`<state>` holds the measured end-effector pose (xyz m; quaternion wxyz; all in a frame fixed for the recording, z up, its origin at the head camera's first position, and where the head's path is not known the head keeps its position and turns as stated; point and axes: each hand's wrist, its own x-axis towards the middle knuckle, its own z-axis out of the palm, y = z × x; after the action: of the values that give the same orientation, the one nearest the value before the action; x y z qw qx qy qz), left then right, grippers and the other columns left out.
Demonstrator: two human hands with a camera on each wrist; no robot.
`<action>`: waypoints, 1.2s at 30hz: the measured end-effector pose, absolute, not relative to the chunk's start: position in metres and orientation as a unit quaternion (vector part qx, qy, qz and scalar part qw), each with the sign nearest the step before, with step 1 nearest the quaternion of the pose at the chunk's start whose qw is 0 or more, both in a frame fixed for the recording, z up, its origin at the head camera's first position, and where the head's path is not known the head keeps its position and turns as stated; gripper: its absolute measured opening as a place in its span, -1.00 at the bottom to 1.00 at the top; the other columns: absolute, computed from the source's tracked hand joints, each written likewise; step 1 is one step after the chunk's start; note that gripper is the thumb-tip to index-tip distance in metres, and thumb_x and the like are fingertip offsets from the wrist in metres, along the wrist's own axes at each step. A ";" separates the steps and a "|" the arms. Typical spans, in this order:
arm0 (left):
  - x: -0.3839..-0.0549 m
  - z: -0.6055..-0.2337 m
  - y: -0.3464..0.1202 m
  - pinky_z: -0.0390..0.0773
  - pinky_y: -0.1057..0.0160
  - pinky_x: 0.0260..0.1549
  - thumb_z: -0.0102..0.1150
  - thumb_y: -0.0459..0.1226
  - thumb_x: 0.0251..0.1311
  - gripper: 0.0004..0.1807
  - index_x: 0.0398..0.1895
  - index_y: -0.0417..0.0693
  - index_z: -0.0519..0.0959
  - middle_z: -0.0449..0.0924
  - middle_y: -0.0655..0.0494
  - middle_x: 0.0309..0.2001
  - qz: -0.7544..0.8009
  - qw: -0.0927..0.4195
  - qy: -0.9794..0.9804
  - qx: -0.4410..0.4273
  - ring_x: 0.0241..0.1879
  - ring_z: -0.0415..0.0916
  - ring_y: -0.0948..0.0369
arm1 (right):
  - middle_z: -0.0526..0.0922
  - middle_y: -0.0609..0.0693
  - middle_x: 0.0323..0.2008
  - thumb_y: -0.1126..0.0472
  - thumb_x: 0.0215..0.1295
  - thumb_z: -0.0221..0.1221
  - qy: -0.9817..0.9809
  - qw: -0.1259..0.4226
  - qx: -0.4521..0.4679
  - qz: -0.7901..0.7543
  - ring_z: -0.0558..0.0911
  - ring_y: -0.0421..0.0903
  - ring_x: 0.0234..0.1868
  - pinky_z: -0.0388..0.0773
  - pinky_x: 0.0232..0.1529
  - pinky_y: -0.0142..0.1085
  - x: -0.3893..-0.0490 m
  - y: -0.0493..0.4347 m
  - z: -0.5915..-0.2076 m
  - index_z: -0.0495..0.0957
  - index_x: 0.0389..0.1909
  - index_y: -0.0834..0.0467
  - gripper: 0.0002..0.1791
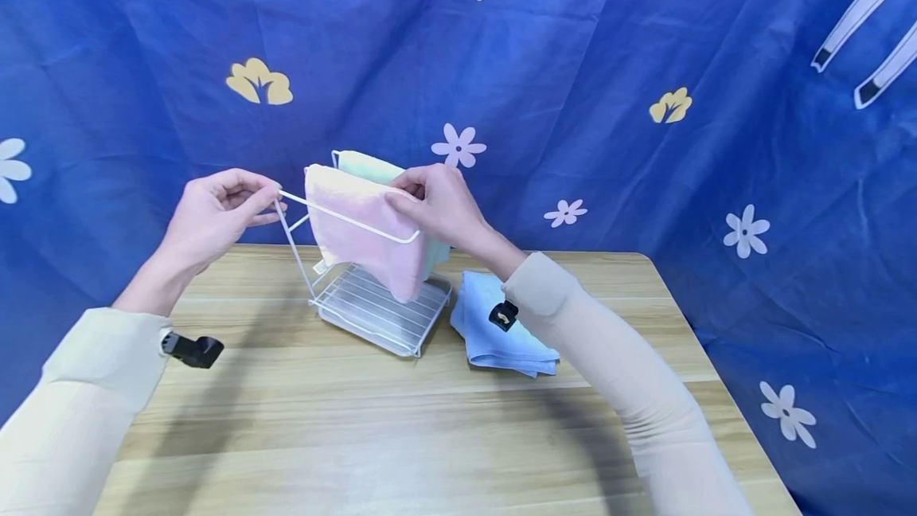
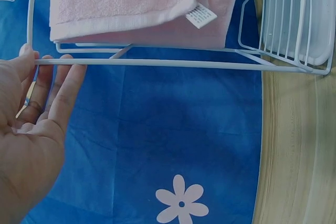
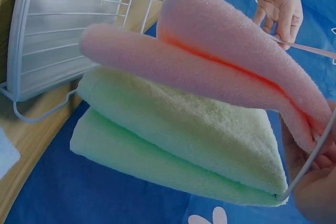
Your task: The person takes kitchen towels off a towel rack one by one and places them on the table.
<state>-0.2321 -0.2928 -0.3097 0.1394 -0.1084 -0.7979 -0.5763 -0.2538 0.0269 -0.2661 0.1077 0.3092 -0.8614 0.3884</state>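
Observation:
A white wire rack (image 1: 292,249) stands on the table. My left hand (image 1: 222,213) pinches its upper left front corner between thumb and fingers; the left wrist view shows the fingertips along the rack's bar (image 2: 157,62). Over an upper bar hangs a folded pink towel (image 1: 358,237) with a small white tag (image 2: 200,16). At the towel's upper right corner, my right hand (image 1: 447,201) pinches the cloth, thumb in front. Behind it a pale green towel (image 3: 173,135) hangs on the rack's back bar. Part of the right hand's grip is hidden by the pink towel in the right wrist view.
At the rack's base sits a clear tray (image 1: 372,310) under a wire grid. A folded blue cloth (image 1: 487,325) lies right of the rack, partly under my right forearm. The wooden table (image 1: 401,436) ends at a blue patterned curtain (image 1: 344,38).

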 end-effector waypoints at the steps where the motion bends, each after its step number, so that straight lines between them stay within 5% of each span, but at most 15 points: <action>1: -0.232 -0.310 -0.293 0.84 0.45 -0.21 0.28 -0.29 0.46 -0.93 -0.13 0.02 0.73 0.79 0.45 -0.28 -0.577 0.140 -0.797 -0.110 -0.30 0.77 0.46 | 0.80 -0.03 -0.40 0.15 0.43 0.35 -0.861 0.109 0.308 0.389 0.61 -0.26 -0.45 0.48 -0.48 -0.53 -0.254 0.027 -0.266 0.82 -0.12 0.13 -0.84; 18: -0.233 -0.310 -0.292 0.84 0.46 -0.23 0.27 -0.30 0.46 -0.91 -0.16 0.09 0.73 0.77 0.50 -0.30 -0.573 0.146 -0.800 -0.105 -0.31 0.76 0.48 | 0.84 0.10 -0.25 0.24 0.44 0.34 -0.832 0.154 0.329 0.418 0.62 -0.17 -0.37 0.54 -0.32 -0.52 -0.256 0.040 -0.249 0.80 -0.08 0.22 -0.84; 27: -0.231 -0.310 -0.292 0.84 0.45 -0.23 0.28 -0.32 0.45 -0.91 -0.17 0.04 0.74 0.81 0.42 -0.30 -0.597 0.138 -0.783 -0.111 -0.31 0.77 0.44 | 0.83 0.09 -0.29 0.22 0.46 0.33 -0.839 0.142 0.313 0.421 0.62 -0.20 -0.42 0.52 -0.42 -0.49 -0.253 0.047 -0.240 0.79 -0.06 0.20 -0.82; 33: -0.230 -0.310 -0.292 0.84 0.46 -0.23 0.27 -0.31 0.46 -0.92 -0.16 0.05 0.73 0.80 0.45 -0.30 -0.585 0.139 -0.791 -0.109 -0.31 0.77 0.46 | 0.82 0.10 -0.38 0.22 0.42 0.36 -0.838 0.187 0.309 0.409 0.65 -0.14 -0.44 0.59 0.22 -0.43 -0.256 0.050 -0.235 0.81 -0.12 0.19 -0.85; 36: -0.230 -0.309 -0.292 0.84 0.46 -0.23 0.27 -0.32 0.46 -0.92 -0.16 0.04 0.73 0.81 0.44 -0.30 -0.590 0.138 -0.788 -0.110 -0.31 0.77 0.45 | 0.83 0.08 -0.35 0.20 0.43 0.35 -0.840 0.191 0.301 0.409 0.65 -0.13 -0.43 0.67 0.01 -0.45 -0.256 0.052 -0.231 0.82 -0.11 0.17 -0.84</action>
<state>-0.2304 -0.2924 -0.3094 0.1382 -0.1100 -0.7876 -0.5904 -0.2563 0.0516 -0.2313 0.1909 0.3007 -0.8402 0.4088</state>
